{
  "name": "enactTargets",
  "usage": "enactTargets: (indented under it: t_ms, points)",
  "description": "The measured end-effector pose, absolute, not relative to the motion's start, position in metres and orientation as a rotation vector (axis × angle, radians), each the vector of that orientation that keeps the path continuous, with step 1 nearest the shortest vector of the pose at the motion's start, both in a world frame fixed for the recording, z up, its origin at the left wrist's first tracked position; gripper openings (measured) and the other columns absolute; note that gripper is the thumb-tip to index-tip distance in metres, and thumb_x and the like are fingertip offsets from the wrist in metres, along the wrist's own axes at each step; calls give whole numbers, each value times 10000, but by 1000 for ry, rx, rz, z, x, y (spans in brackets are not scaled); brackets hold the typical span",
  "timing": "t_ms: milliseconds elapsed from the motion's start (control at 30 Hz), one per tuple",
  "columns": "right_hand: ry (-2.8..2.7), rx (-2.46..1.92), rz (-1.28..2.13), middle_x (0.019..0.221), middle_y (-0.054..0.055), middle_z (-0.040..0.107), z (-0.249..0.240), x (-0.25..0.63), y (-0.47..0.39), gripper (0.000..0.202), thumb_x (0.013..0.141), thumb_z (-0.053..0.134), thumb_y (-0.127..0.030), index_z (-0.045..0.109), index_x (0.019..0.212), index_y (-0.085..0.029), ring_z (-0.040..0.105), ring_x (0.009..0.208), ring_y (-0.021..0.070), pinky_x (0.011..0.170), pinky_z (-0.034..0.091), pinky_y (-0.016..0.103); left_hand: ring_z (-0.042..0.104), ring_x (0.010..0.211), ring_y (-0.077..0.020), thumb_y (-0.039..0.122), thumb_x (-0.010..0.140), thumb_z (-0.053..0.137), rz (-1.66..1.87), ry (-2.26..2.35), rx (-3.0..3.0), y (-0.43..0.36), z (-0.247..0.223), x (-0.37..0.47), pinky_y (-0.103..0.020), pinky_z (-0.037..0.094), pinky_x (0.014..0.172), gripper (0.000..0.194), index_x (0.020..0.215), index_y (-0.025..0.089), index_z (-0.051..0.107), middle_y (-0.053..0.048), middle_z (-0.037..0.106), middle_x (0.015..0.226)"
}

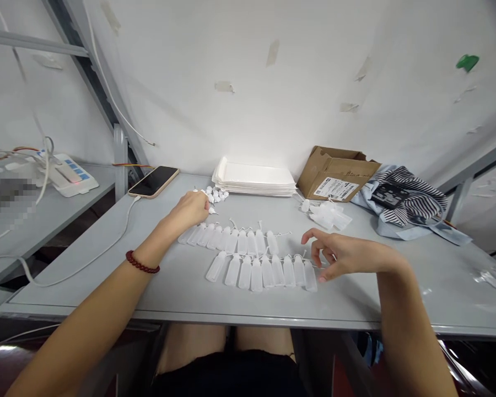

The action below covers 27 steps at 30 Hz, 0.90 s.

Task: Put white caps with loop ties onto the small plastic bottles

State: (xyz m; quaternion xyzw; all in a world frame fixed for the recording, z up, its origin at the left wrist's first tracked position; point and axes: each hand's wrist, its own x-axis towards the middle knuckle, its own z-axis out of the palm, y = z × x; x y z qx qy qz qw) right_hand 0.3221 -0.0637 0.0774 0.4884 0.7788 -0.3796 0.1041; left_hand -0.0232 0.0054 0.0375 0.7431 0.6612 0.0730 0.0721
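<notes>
My left hand (pixel 191 209) is at the back of the desk, beside a small pile of white nozzle caps (pixel 218 194). Its fingers curl downward and away from me, so whatever they hold is hidden. One loose cap (pixel 213 211) lies just right of that hand. Two rows of small translucent squeeze bottles lie on the desk: a back row (pixel 242 242) and a front row (pixel 256 275), with thin cap strings at their necks. My right hand (pixel 341 255) hovers at the right end of the front row, fingers bent and apart, holding nothing.
Behind the bottles lie a stack of white sheets or envelopes (pixel 256 177) and an open cardboard box (pixel 334 176). More loose bottles (pixel 330 214) lie before the box. A striped cloth (pixel 413 198) is at right; a charging phone (pixel 155 182) and its cable (pixel 126 226) are at left.
</notes>
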Motion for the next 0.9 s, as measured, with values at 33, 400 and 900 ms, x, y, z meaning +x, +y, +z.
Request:
enactTargets:
  t_ms: [33,400,900]
  points:
    - [2287,1437,-1113,884,6,659,77,321,-66,725,634,714,-499,357,1199,-217,552,727,178,656,420,283,619,696,-211,91,638,505,210,1988,2235,5,37,-23,-265,416,574,160,673,180,634,-53,661,706]
    - [2269,1515,-945,771,7,658,74,317,-72,781,601,704,-601,439,1223,-211,580,764,233,653,394,309,619,693,-221,97,622,502,163,2015,2243,4,39,-20,-268,424,556,147,652,181,618,-65,663,704]
    - [2315,1555,-903,551,-18,559,74,307,-73,673,708,596,-657,582,1144,-146,505,545,164,537,351,268,626,672,-221,82,611,496,139,2020,2255,5,36,-22,-268,415,536,161,654,182,614,-69,664,708]
